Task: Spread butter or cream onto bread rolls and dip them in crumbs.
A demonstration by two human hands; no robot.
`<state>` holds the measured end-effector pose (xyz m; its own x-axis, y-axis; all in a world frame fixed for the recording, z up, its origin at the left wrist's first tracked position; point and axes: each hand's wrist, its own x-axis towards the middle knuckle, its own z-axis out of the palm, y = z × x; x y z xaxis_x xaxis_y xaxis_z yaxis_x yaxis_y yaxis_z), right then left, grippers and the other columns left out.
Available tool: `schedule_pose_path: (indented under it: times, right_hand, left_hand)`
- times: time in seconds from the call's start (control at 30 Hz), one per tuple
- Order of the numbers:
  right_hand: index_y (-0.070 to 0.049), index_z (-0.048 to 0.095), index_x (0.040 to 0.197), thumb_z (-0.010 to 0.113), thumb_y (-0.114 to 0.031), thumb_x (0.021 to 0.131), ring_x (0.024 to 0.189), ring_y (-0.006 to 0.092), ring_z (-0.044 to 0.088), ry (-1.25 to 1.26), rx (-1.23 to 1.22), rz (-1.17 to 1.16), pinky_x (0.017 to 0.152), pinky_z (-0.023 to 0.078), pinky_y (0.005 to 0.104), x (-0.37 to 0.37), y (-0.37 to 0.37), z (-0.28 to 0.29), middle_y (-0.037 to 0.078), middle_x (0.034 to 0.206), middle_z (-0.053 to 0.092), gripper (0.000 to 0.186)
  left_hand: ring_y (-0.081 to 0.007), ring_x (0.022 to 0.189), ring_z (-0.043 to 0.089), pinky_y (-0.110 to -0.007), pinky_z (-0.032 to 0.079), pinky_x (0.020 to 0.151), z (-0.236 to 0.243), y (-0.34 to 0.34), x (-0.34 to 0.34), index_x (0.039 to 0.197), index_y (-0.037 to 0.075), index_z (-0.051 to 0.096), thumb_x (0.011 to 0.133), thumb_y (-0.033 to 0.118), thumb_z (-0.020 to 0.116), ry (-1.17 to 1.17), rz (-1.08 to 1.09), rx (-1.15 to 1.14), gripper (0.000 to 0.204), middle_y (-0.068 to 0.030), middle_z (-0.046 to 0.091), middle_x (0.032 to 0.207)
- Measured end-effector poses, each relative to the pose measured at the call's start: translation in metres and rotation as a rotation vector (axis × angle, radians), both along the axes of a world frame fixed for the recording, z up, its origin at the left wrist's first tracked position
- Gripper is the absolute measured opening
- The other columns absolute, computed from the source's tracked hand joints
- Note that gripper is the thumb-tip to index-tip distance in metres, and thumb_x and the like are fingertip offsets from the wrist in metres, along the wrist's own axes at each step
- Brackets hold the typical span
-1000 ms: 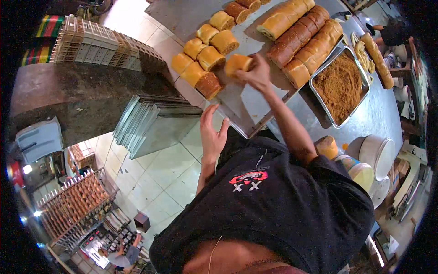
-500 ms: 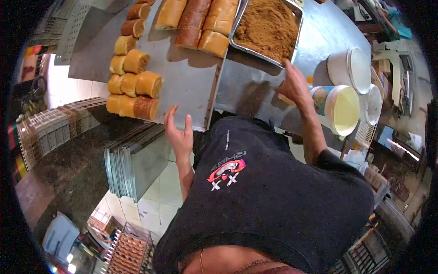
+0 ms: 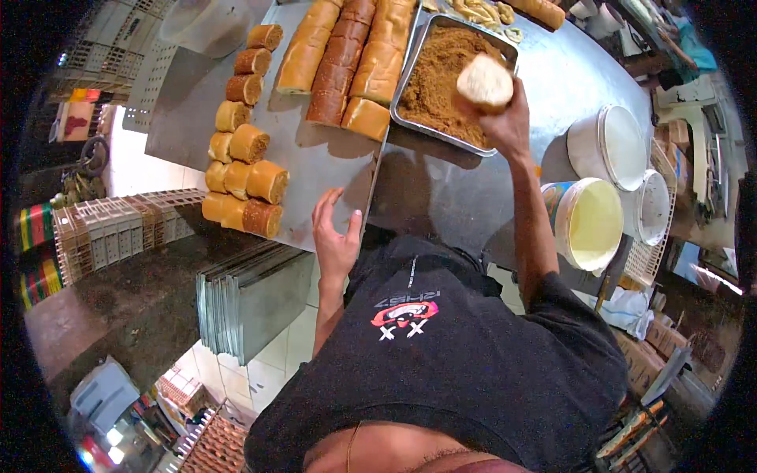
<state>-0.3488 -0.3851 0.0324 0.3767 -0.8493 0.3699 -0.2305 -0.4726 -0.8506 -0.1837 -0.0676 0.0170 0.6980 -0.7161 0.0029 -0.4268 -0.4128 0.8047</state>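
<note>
A short piece of bread roll, its pale cut face showing, is gripped in my right hand. It is held over a metal tray filled with a brown, floss-like crumb. My left hand has its fingers apart and holds nothing, near the front edge of a flat metal sheet. On that sheet lie long bread rolls, pale and dark brown, with a cut piece at the near end. Several short roll pieces line its left side, some with brown-coated ends.
Right of my arm stand a tub with a pale yellow inside and white buckets. Pale scraps and another roll lie beyond the tray. Below left, metal sheets are stacked on edge beside plastic crates.
My right hand has moved up from beside the tray to over the crumb, with the bread piece now plainly visible in it. The view has shifted; my left hand stays open.
</note>
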Motion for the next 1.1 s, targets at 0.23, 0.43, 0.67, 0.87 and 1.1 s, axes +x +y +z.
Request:
schedule_pose_path:
  times: [0.23,0.43,0.67,0.87,1.1]
  right_hand:
    - [-0.009,0.062,0.125,0.091,-0.057,0.058,0.138,0.0346,0.044,0.447,-0.322,-0.214,0.113,0.027,0.0510,0.012,-0.045,-0.118,0.011,0.124,0.067,0.087]
    - [-0.005,0.052,0.123,0.092,-0.038,0.057,0.105,0.0383,0.063,0.320,-0.082,-0.047,0.088,0.053,0.0457,0.041,-0.055,-0.057,0.018,0.108,0.066,0.084]
    - [-0.008,0.057,0.117,0.089,-0.036,0.059,0.106,0.0390,0.062,0.860,-0.308,-0.084,0.089,0.052,0.0471,0.066,-0.058,-0.024,0.017,0.112,0.066,0.072]
    - [-0.007,0.058,0.114,0.090,-0.032,0.057,0.101,0.0380,0.064,0.692,-0.247,0.116,0.085,0.054,0.0465,0.067,-0.077,-0.016,0.018,0.108,0.065,0.069]
    - [-0.007,0.052,0.136,0.093,-0.035,0.054,0.111,0.0414,0.062,0.724,-0.241,0.114,0.097,0.050,0.0485,0.029,-0.094,-0.082,0.022,0.118,0.064,0.096]
  left_hand:
    - [-0.0361,0.129,0.051,-0.044,0.037,0.112,0.013,0.004,-0.006,0.129,0.002,0.060,0.086,0.016,0.071,-0.057,0.056,-0.014,0.047,-0.0190,0.058,0.134]
    - [-0.0360,0.129,0.051,-0.044,0.037,0.112,0.009,0.023,-0.005,0.129,0.002,0.060,0.086,0.016,0.071,-0.051,0.098,0.023,0.047,-0.0189,0.057,0.135]
    - [-0.0361,0.129,0.050,-0.044,0.037,0.112,0.006,0.032,0.004,0.130,0.003,0.059,0.086,0.017,0.072,-0.053,0.159,-0.003,0.048,-0.0192,0.057,0.135]
    - [-0.0360,0.129,0.050,-0.044,0.037,0.112,0.006,0.048,0.003,0.129,0.003,0.060,0.086,0.017,0.071,-0.062,0.189,-0.029,0.047,-0.0192,0.057,0.134]
    - [-0.0357,0.129,0.050,-0.044,0.037,0.113,0.004,0.061,0.001,0.129,0.002,0.060,0.086,0.017,0.071,-0.033,0.183,-0.027,0.047,-0.0192,0.057,0.135]
